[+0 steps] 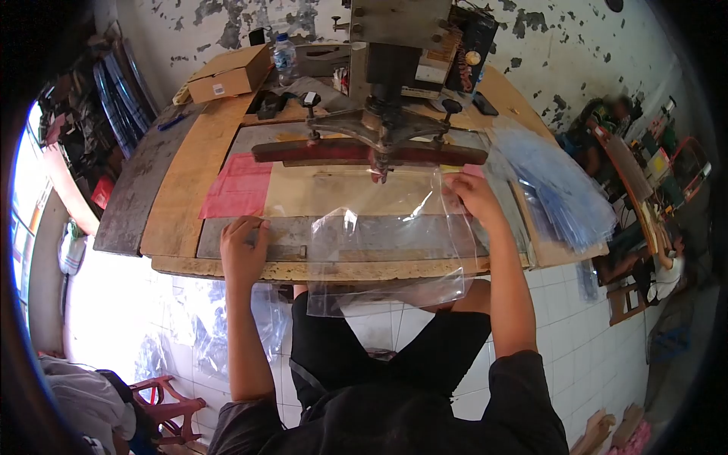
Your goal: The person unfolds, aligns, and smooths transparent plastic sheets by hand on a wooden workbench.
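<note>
A clear plastic sheet or bag (387,250) lies over the work surface and hangs past the table's front edge. My right hand (472,199) is closed on its upper right corner, close to the press bar. My left hand (244,246) is at the front left of the table, fingers curled, beside the lower edge of a pink sheet (236,186); whatever is in its fingers, if anything, is hidden. Above the plastic hangs a press with a long red-brown bar (326,153). A yellowish strip (292,193) runs under the bar between the pink pieces.
Stacked clear plastic sheets (557,186) lie on the right of the table. Behind are a cardboard box (229,74), a water bottle (284,59) and a phone (485,105). More plastic (235,326) lies on the floor at left. Other people are at both sides.
</note>
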`<state>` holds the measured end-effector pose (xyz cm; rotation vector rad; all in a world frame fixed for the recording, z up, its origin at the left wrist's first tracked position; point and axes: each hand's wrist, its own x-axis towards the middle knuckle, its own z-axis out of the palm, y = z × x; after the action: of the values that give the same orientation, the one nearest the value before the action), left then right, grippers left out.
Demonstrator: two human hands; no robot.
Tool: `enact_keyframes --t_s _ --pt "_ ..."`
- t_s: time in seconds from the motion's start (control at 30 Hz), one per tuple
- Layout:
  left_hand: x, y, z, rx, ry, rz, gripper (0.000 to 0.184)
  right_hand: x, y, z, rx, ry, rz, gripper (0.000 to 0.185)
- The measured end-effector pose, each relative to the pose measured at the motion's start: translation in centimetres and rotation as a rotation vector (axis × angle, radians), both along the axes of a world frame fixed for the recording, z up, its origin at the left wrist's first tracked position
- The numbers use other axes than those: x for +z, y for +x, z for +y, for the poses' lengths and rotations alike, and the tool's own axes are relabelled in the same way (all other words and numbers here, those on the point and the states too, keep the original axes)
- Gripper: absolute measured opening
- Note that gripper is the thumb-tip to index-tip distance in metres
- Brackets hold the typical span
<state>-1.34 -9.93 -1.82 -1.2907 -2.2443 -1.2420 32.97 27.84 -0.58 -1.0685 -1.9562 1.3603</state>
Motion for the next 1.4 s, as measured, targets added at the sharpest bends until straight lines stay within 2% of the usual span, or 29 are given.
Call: enact_keyframes --t_s 0.07,0.13,0.23,0.33,0.4,0.53,0.67,0.73,0.77,0.8,0.87,0.9,0.97,1.0,1.03,1.07,1.1,1.13,1.2,1.23,1.3,1.4 --pt "-0.1 -0.1 0.0 0.006 -0.015 0.009 0.018 0.0 0.3 -0.5 0.035 0.076 -0.008 0.029" --pt "-0.3 -0.2 0.0 0.014 -0.005 -0.001 0.017 0.0 0.4 -0.9 0.044 0.156 0.148 0.029" --pt "0.0 -0.1 0.0 -0.01 -0.022 -0.034 0.017 1.3 1.0 -2.7 0.038 0.1 0.282 0.031" --pt "-0.1 0.0 0.0 -0.017 0.017 0.002 0.015 3.1 1.8 -5.5 0.001 0.072 0.225 0.032" --pt "-0.3 -0.2 0.2 -0.023 0.025 0.005 0.015 3.0 2.7 -6.4 -0.026 0.089 0.285 0.032" --pt "0.4 0.3 0.4 -0.075 -0.045 0.074 0.018 2.1 5.5 -8.1 -0.074 0.077 0.325 0.03" --pt "1.2 3.4 2.1 -0.184 -0.054 0.069 0.023 -1.6 6.8 -9.2 -0.088 0.102 0.404 0.029" --pt "1.2 4.6 2.9 -0.33 -0.096 0.16 0.029 -2.8 7.0 -9.5 -0.082 0.151 0.602 0.031" --pt "1.6 4.7 3.1 -0.434 -0.087 -0.027 0.032 -3.2 7.1 -9.4 -0.077 0.15 0.595 0.031" --pt "2.2 5.1 3.0 -0.429 -0.086 -0.031 0.032 -3.3 7.0 -9.4 -0.095 0.157 0.672 0.032" --pt "3.0 5.7 2.7 -0.594 -0.122 -0.516 0.029 -3.7 6.6 -9.6 -0.113 0.157 0.749 0.033" --pt "2.8 5.6 2.9 -0.587 -0.124 -0.517 0.029 -3.8 6.1 -9.7 -0.131 0.133 0.773 0.033" --pt "2.0 4.9 3.1 -0.548 -0.093 -0.744 0.022 -3.6 5.3 -10.0 -0.136 0.1 0.798 0.033" --pt "1.4 4.7 3.2 -0.533 -0.093 -0.746 0.022 -3.3 5.0 -10.3 -0.173 0.123 0.752 0.033" --pt "0.8 4.8 3.4 -0.562 0.016 -0.777 0.021 -3.1 4.7 -10.6 -0.209 0.147 0.704 0.032" --pt "0.3 4.9 3.6 -0.589 0.125 -0.807 0.025 -3.1 4.7 -10.8 -0.199 0.136 0.702 0.032" --pt "0.8 5.5 3.8 -0.573 0.179 -0.879 0.042 -3.1 4.9 -10.8 -0.198 0.13 0.683 0.033" --pt "0.8 5.5 3.6 -0.563 0.178 -0.883 0.042 -3.3 5.2 -10.7 -0.199 0.128 0.664 0.033" --pt "0.7 5.7 3.2 -0.552 0.194 -0.797 0.06 -4.0 5.7 -10.3 -0.203 0.1 0.644 0.032" --pt "1.4 6.0 3.0 -0.548 0.193 -0.804 0.06 -4.0 5.8 -10.3 -0.192 0.095 0.647 0.032" --pt "2.9 6.5 2.5 -0.503 0.139 -0.747 0.077 -4.0 5.8 -10.2 -0.18 0.091 0.644 0.032" --pt "2.2 6.5 2.5 -0.516 0.177 -0.72 0.081 -3.7 5.6 -10.4 -0.176 0.105 0.632 0.031"
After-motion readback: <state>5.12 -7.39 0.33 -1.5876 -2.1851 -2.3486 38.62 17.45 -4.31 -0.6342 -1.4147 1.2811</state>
